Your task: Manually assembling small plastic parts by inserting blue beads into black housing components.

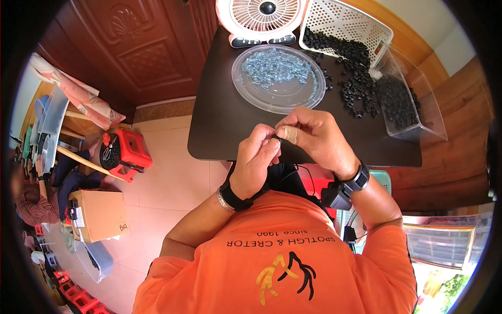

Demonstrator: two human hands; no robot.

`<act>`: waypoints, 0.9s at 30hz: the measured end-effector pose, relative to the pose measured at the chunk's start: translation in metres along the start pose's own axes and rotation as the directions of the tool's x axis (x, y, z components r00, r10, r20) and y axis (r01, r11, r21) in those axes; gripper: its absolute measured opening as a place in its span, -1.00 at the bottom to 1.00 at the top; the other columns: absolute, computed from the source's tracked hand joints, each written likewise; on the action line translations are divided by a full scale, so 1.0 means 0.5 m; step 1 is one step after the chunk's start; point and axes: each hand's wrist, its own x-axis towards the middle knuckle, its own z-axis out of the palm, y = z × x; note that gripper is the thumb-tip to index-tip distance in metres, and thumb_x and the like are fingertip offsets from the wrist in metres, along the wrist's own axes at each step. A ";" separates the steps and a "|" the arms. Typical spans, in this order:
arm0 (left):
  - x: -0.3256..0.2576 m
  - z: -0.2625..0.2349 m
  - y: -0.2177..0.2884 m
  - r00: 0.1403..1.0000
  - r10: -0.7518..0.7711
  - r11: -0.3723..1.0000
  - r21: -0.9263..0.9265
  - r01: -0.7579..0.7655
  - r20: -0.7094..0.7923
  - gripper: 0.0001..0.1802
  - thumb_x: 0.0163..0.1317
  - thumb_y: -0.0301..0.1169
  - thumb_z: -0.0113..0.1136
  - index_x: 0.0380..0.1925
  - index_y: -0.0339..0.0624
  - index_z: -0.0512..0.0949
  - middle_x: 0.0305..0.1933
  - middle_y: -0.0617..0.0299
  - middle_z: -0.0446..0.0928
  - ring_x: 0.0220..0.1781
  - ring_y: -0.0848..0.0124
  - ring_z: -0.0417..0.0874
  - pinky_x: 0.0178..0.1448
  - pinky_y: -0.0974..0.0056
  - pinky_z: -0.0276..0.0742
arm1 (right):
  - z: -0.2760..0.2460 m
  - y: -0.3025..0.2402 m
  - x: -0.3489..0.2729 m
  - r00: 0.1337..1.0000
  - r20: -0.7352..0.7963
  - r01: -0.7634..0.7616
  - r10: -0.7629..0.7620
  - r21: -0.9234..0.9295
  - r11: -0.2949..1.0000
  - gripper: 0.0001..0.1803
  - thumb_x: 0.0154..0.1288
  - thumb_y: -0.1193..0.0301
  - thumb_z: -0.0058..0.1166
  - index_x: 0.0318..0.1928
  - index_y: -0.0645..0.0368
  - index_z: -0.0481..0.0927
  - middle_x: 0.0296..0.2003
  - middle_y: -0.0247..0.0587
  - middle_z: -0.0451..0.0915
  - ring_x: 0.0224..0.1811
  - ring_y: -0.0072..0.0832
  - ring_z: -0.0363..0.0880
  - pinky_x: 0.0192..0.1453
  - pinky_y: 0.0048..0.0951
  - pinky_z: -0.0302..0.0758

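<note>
My left hand (255,163) and my right hand (318,138) meet over the table's near edge, fingertips almost touching. Thumb and fingers of the left pinch a small black piece (276,138), of which only a bit shows. The right hand's thumb and forefinger are pressed together beside it; whatever they hold is hidden. Beyond the hands lies a round clear plastic lid (282,100) bearing many small, shiny pale-blue pieces (276,66). Loose small black parts (358,94) are heaped to its right.
On the dark table (217,120) stand a pink-and-white fan (246,15), a tipped white perforated basket (348,21) and a clear bin (413,128) of black parts. A red stool (137,152) and cardboard box (102,214) are at left, near another person (78,183).
</note>
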 end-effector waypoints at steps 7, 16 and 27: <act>0.009 0.001 0.006 0.998 -0.061 0.980 -0.193 0.056 -0.016 -0.75 0.37 -0.26 -0.06 -0.25 -0.26 0.41 -0.42 0.26 0.46 -0.41 0.54 0.45 -0.30 0.43 0.37 | 0.027 0.046 -0.025 0.894 -0.092 0.360 -0.438 -0.435 0.826 -0.54 0.04 0.52 0.35 0.01 0.22 0.56 -0.20 -0.10 0.58 -0.20 -0.30 0.63 -0.14 -0.36 0.58; 0.011 0.020 0.012 0.996 -0.079 0.979 -0.186 0.085 0.040 -0.74 0.39 -0.27 -0.06 -0.26 -0.28 0.43 -0.43 0.30 0.44 -0.41 0.59 0.43 -0.31 0.45 0.38 | 0.023 0.075 -0.030 0.769 -0.166 0.438 -0.617 -0.565 0.699 -0.56 -0.14 0.51 0.41 -0.15 0.18 0.57 -0.25 -0.14 0.62 -0.22 -0.18 0.60 -0.13 -0.28 0.55; 0.004 0.023 0.019 0.962 -0.132 0.931 -0.303 0.203 0.241 -0.60 0.39 -0.19 -0.14 -0.28 -0.37 0.47 -0.42 0.15 0.53 -0.44 0.44 0.54 -0.33 0.40 0.44 | 0.012 0.082 -0.050 0.712 -0.163 0.493 -0.683 -0.577 0.651 -0.53 -0.21 0.42 0.49 -0.20 0.15 0.58 -0.28 -0.17 0.63 -0.26 -0.26 0.59 -0.16 -0.32 0.53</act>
